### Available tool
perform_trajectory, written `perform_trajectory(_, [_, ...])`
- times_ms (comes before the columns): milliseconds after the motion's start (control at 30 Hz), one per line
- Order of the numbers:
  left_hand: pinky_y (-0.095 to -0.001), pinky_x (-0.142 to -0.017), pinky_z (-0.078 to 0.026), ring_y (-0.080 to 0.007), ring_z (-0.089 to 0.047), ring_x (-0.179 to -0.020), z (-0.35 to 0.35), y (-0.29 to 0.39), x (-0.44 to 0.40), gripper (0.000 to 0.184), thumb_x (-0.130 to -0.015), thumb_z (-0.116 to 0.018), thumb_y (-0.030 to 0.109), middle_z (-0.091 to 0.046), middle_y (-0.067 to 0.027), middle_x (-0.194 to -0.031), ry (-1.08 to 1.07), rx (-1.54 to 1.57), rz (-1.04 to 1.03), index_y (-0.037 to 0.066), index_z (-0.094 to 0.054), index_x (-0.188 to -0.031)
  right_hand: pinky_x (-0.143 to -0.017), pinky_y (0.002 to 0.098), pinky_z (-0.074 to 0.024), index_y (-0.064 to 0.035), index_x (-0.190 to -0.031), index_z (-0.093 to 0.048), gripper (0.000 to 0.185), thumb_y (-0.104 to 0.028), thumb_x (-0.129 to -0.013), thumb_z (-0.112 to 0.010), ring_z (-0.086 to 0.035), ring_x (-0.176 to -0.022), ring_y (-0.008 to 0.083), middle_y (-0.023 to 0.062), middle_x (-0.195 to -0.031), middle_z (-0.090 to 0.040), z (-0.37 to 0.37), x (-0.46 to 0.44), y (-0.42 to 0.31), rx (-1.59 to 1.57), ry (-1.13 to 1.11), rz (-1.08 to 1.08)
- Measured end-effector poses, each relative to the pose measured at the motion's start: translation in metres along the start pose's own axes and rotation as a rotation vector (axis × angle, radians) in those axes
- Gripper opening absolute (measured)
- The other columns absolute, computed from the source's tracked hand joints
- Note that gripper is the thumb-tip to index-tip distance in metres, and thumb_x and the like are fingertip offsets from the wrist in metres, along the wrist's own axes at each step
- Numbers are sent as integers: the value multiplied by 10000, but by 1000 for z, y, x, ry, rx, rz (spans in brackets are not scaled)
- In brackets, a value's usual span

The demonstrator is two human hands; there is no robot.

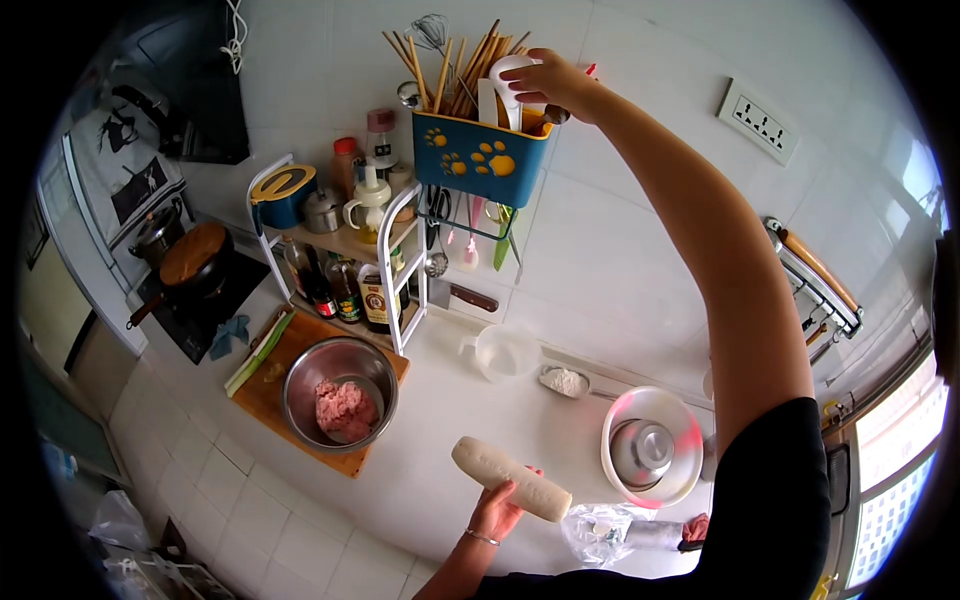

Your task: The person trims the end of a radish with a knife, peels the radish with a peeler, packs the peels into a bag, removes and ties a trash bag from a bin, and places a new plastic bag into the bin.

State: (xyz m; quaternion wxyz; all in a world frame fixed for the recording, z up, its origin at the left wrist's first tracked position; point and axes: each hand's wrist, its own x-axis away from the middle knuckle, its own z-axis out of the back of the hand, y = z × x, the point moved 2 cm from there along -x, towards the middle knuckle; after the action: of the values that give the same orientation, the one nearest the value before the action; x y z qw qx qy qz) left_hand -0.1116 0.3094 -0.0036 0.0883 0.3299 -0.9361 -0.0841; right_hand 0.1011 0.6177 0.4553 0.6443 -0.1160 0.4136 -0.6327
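My left hand (497,512) is closed around a thick, pale root vegetable (510,478) with small dimples, held tilted above the white counter. My right hand (556,84) is raised to the blue utensil holder (470,160) with yellow paw prints on the wall. Its fingers are apart and overlap a white spoon (513,78); whether they touch it is unclear. Several chopsticks (443,78), a wire whisk (432,32) and a dark handle end (557,114) stick out of the holder near that hand.
A steel bowl of minced meat (345,408) and a green onion (260,355) are on a cutting board (355,462). A clear measuring jug (503,352), a scoop of white powder (565,381) and a colander (690,440) stand along the wall. The shelf (400,270) carries bottles.
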Motion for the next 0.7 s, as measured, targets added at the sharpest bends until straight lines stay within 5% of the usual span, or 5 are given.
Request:
perform_trajectory(200, [-513, -1046, -341, -329, -435, -1252, 1, 1, -6, 477, -836, -660, 221, -556, -98, -1193, 9, -33, -12, 78, -460, -1244, -777, 288, -558, -29, -1229, -462, 349, -24, -883, -511, -649, -988, 217, 102, -1049, -676, 5, 34, 1, 383, 95, 121])
perform_trajectory(267, [-512, -1044, -342, -325, -430, -1257, 2, -1, -7, 471, -842, -653, 221, -556, -98, -1196, 7, -25, -3, 76, -460, -1246, -704, 323, -541, -27, -1147, -564, 320, -123, -842, -553, -660, -868, 218, 108, -1012, -675, -8, 38, 3, 915, -379, 110])
perform_trajectory(300, [-512, -1044, -342, -325, -430, -1257, 3, -2, -8, 471, -842, -653, 221, -556, -98, -1196, 11, -21, -5, 76, -460, -1246, -697, 350, -519, -34, -1119, -613, 396, -246, -784, -616, -645, -850, 234, 126, -998, -664, -9, 34, 14, 919, -394, 310])
perform_trajectory(433, [-512, -1042, -343, -314, -425, -1261, 1, -2, -8, 452, -856, -633, 228, -550, -96, -1203, -4, -29, 4, 70, -462, -1243, -785, 348, -510, -36, -1232, -549, 627, -356, -713, -695, -611, -988, 281, 143, -1065, -642, -18, 27, -11, 1093, -644, -55])
perform_trajectory(700, [-512, -1038, -346, -310, -416, -1264, 3, 8, -8, 452, -859, -629, 231, -537, -95, -1211, -17, -19, -40, 67, -460, -1245, -842, 372, -494, -66, -1296, -496, 736, -439, -702, -720, -575, -1071, 284, 125, -1164, -610, -25, -5, 12, 1086, -808, -11])
